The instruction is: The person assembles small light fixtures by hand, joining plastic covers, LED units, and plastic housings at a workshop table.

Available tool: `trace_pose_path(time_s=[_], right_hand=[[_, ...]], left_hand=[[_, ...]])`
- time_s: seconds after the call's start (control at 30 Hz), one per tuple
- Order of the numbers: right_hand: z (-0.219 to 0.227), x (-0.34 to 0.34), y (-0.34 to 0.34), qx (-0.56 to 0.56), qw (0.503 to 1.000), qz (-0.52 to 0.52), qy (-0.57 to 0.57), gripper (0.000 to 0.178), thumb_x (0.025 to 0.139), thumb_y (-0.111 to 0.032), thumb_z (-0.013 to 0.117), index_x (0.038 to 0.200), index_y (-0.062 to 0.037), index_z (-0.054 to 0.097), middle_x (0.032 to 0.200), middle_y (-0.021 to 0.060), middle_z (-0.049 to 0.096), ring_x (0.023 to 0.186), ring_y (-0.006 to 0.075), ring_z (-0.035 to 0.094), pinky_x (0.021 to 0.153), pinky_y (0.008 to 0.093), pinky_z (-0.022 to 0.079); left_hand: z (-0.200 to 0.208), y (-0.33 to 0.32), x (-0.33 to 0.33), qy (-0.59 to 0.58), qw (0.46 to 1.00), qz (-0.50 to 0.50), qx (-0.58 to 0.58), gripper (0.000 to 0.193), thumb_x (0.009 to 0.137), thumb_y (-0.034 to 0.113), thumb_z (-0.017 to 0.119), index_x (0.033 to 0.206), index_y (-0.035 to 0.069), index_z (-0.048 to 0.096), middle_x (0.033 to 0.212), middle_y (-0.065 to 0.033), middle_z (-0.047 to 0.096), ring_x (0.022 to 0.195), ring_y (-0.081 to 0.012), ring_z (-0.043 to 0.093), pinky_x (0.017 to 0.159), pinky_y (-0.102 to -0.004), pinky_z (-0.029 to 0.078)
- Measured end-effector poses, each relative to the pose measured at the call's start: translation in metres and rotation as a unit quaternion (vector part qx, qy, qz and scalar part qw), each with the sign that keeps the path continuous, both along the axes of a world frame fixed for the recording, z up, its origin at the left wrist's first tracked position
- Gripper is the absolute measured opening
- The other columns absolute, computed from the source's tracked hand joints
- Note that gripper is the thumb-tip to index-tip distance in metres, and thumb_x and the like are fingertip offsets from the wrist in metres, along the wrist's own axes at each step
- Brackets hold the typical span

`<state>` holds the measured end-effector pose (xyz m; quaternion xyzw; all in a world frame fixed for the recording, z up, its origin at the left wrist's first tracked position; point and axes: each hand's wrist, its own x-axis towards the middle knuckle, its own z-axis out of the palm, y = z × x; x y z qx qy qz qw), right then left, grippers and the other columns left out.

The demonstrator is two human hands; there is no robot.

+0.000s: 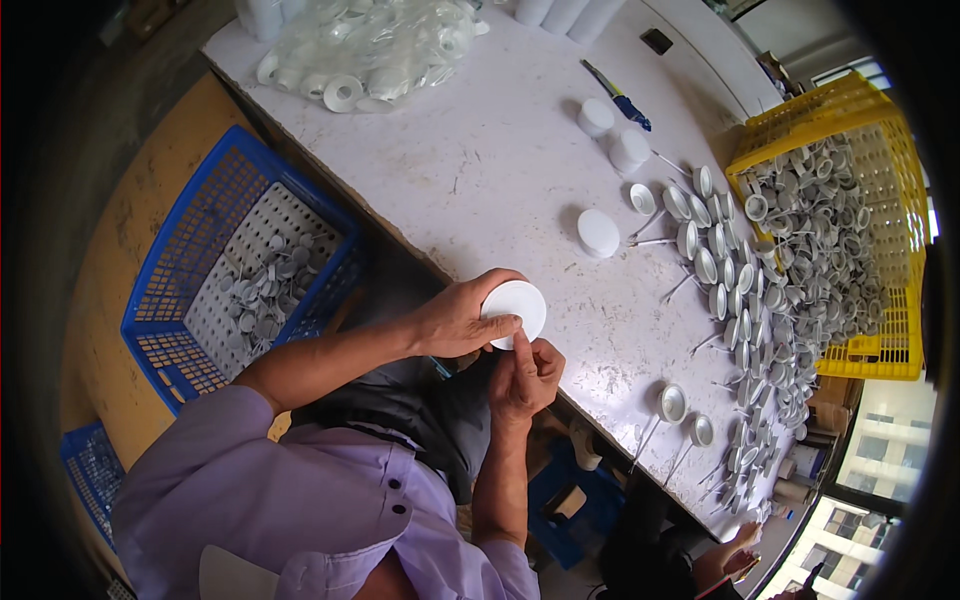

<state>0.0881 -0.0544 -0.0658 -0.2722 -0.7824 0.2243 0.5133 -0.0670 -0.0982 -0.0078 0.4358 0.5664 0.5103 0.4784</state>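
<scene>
Over the table's near edge, my left hand (462, 318) grips a white round disc (520, 296) by its left side, thumb lying across its face. My right hand (524, 378) is closed at the disc's lower rim, its index fingertip touching there; whether it pinches anything small is hidden. Beyond the disc, a short stack of similar white discs (598, 232) sits on the white table (440, 190). Farther back are two more white stacks, one (596, 118) behind the other (629, 151). A grey metal cup with a thin stem (641, 198) lies close by.
Many stemmed metal cups (706, 265) spread along the table's right, beside a tilted yellow crate (870, 345) full of them. A blue-handled knife (628, 110) and a plastic bag of white rings (370, 50) lie farther back. At left, a blue basket (150, 315) holds cups. Another person's hand (742, 545) shows lower right.
</scene>
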Motion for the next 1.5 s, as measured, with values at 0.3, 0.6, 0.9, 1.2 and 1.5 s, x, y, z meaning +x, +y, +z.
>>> trace_pose_path(time_s=[0.3, 0.6, 0.9, 1.2, 1.5], right_hand=[[0.018, -0.002, -0.003, -0.086, 0.996, 0.036, 0.01, 0.038, 0.073, 0.012, 0.057, 0.108, -0.0017, 0.063, 0.087, 0.0116, 0.059, 0.075, 0.0166, 0.058, 0.065, 0.0241, 0.048], [0.039, -0.008, 0.016, -0.553, 0.812, 0.115, 0.15, 0.019, 0.082, -0.007, 0.065, 0.097, 0.0023, 0.058, 0.085, 0.0093, 0.063, 0.067, 0.0118, 0.059, 0.051, 0.0201, 0.049], [0.036, -0.016, 0.012, -0.575, 0.797, 0.111, 0.148, 0.016, 0.082, -0.009, 0.066, 0.086, 0.0006, 0.054, 0.08, 0.0102, 0.062, 0.064, 0.0106, 0.059, 0.054, 0.021, 0.05], [0.06, -0.012, -0.003, -0.55, 0.824, 0.112, 0.083, 0.019, 0.082, -0.004, 0.064, 0.099, -0.0005, 0.056, 0.08, 0.0023, 0.058, 0.069, 0.0063, 0.055, 0.058, 0.0179, 0.045], [0.017, 0.209, 0.089, -0.106, 0.809, -0.482, -0.319, 0.033, 0.08, -0.029, 0.065, 0.098, -0.0021, 0.064, 0.089, 0.0129, 0.059, 0.083, 0.0273, 0.057, 0.074, 0.038, 0.045]], left_hand=[[-0.005, -0.001, 0.0, 0.043, 0.999, 0.015, 0.03, 0.044, 0.088, 0.019, 0.056, 0.125, 0.003, 0.038, 0.104, -0.0169, 0.06, 0.094, -0.023, 0.061, 0.078, -0.0348, 0.051], [0.008, -0.008, 0.0, 0.068, 0.997, -0.003, 0.025, 0.042, 0.089, 0.016, 0.053, 0.126, 0.005, 0.037, 0.099, -0.0165, 0.061, 0.091, -0.0242, 0.062, 0.077, -0.0351, 0.05], [-0.006, -0.012, 0.001, 0.095, 0.995, 0.022, 0.029, 0.04, 0.087, 0.014, 0.055, 0.123, 0.004, 0.04, 0.095, -0.0168, 0.062, 0.085, -0.024, 0.063, 0.075, -0.0344, 0.05], [-0.011, -0.046, -0.038, 0.039, 0.999, 0.015, 0.002, 0.051, 0.075, 0.007, 0.064, 0.121, 0.004, 0.045, 0.107, -0.0078, 0.056, 0.098, -0.0138, 0.054, 0.085, -0.03, 0.045], [-0.225, -0.276, -0.245, -0.163, 0.894, 0.356, -0.219, 0.062, 0.079, -0.001, 0.05, 0.136, 0.007, 0.027, 0.131, -0.0178, 0.036, 0.123, -0.0346, 0.038, 0.096, -0.0466, 0.041]])
